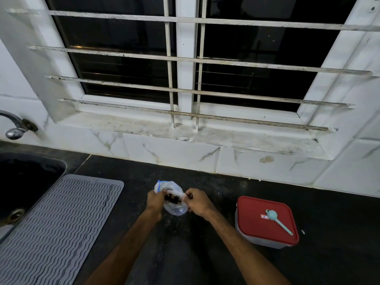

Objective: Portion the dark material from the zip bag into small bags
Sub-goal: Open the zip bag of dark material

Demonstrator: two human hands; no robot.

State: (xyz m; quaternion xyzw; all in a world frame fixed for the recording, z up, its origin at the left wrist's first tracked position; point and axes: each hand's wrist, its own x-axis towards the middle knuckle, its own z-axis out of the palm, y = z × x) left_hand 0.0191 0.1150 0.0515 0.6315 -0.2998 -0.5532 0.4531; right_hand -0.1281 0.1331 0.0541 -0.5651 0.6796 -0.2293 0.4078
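**Zip bag held in both hands**

The zip bag [174,197] sits over the black worktop [205,243], with the dark material [173,198] inside. The left hand [155,199] grips its left edge and the right hand [197,201] pinches its right edge. To the right is a box with a red lid [267,220]. A pale blue spoon [277,221] lies on top. A grey wavy mat [57,225] lies on the left.

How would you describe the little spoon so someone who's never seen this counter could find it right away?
On the black countertop under the barred window, right of the hands, sits a container with a red lid. The spoon lies on that lid. It is pale teal with a round bowl and thin handle, the only utensil there.
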